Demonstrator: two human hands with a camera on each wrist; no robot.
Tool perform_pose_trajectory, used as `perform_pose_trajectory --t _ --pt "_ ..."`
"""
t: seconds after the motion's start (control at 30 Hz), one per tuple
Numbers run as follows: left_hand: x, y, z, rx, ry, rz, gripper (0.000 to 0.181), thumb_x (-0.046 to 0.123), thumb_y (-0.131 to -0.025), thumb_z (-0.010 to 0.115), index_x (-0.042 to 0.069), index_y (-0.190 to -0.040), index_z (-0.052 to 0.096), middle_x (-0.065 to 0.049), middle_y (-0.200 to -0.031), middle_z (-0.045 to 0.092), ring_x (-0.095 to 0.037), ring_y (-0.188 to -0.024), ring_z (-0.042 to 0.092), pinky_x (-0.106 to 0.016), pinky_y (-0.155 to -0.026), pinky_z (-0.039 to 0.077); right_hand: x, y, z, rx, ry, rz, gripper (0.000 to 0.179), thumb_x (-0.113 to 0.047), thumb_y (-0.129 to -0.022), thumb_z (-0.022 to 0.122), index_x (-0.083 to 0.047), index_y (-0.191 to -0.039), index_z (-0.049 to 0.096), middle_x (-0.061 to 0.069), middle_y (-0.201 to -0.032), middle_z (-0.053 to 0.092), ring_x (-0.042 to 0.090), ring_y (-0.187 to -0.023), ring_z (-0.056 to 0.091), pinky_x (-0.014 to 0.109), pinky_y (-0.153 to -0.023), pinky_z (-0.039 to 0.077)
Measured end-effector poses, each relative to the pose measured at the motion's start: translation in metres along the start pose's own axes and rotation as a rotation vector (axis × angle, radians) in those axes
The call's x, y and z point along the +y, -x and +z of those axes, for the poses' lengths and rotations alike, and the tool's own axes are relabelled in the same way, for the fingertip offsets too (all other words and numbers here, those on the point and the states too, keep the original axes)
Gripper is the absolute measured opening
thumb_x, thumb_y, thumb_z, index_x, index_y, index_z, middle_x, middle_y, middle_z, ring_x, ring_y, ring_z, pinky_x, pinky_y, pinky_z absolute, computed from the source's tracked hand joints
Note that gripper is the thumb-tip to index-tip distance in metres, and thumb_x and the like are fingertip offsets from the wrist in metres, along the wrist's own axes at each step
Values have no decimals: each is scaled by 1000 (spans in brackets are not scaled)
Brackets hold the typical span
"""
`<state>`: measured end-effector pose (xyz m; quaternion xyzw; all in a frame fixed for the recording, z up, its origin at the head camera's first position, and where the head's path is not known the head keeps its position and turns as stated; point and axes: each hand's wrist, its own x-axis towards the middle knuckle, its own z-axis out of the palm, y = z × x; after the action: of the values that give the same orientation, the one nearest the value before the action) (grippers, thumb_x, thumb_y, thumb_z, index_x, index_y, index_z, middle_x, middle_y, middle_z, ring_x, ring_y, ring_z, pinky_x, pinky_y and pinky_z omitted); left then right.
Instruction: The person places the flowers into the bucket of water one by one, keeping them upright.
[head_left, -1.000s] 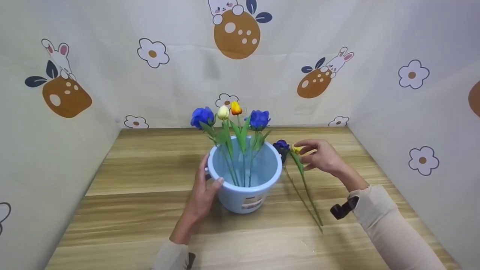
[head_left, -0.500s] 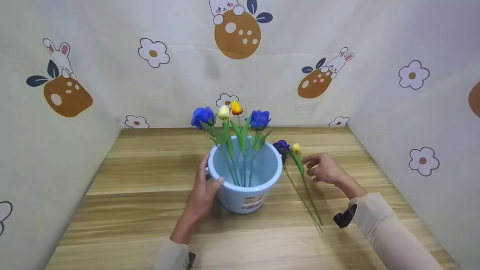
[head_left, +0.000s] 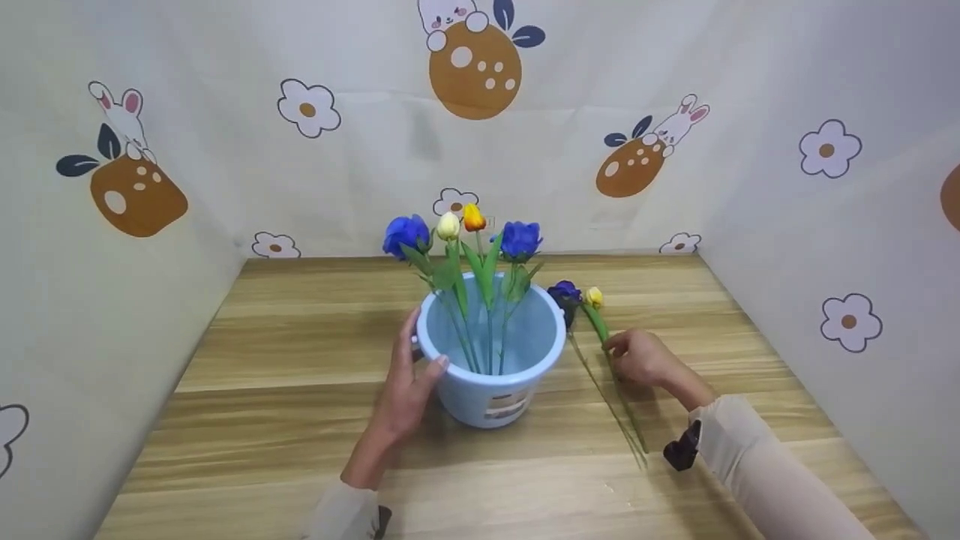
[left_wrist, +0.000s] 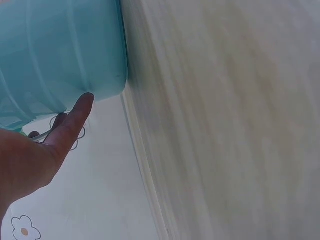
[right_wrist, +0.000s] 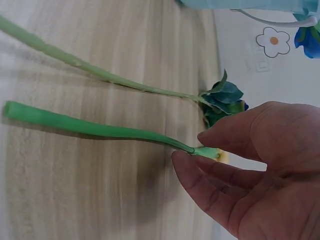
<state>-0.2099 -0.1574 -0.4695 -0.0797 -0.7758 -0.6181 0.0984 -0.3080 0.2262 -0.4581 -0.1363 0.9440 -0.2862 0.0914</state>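
Observation:
My left hand (head_left: pixel 405 390) holds the side of a light blue bucket (head_left: pixel 487 381), thumb by the rim and fingers round the outer wall near the handle. Artificial flowers stand in the bucket: two blue roses (head_left: pixel 520 238), a white tulip (head_left: pixel 448 226) and an orange-yellow tulip (head_left: pixel 473 217). To its right, a yellow tulip (head_left: pixel 594 297) and a dark blue rose (head_left: pixel 565 292) lie on the table. My right hand (head_left: pixel 643 357) is at the yellow tulip's stem; in the right wrist view, thumb and index finger lie either side of the green stem (right_wrist: pixel 100 129), with a gap between them.
The wood-grain table (head_left: pixel 285 450) runs back to a cloth wall (head_left: pixel 360 165) printed with rabbits and flowers, which also closes in both sides. A thin wire handle (right_wrist: pixel 280 22) hangs at the bucket's side in the right wrist view.
My right hand has moved from the yellow tulip's head down along its stem towards me. Left hand, bucket and the flowers in it have stayed put.

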Motion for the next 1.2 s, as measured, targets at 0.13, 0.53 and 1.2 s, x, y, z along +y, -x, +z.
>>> perform_pose_trajectory --t 0.13,0.53,1.2 --pt "0 0 0 -2 -3 -9 81 39 -100 57 32 -169 16 -3 -176 21 -36 -155 34 -64 -123 36 -1 0 5 4 58 -26 38 4 -83 62 11 -119 72 22 -99 73 29 -88 68 39 -74 59" --pt "0 3 1 5 -3 8 82 36 -100 55 22 -170 15 -9 -176 21 -37 -157 30 -64 -126 29 -3 -5 9 -37 161 -64 35 7 -80 59 6 -110 77 10 -84 67 22 -75 58 29 -63 46" --pt "1 0 1 2 14 -13 82 38 -100 58 29 -170 15 -5 -176 20 -37 -156 33 -64 -123 35 -1 -1 5 -19 67 31 20 -5 -94 64 6 -104 76 11 -83 67 17 -70 59 25 -58 48"
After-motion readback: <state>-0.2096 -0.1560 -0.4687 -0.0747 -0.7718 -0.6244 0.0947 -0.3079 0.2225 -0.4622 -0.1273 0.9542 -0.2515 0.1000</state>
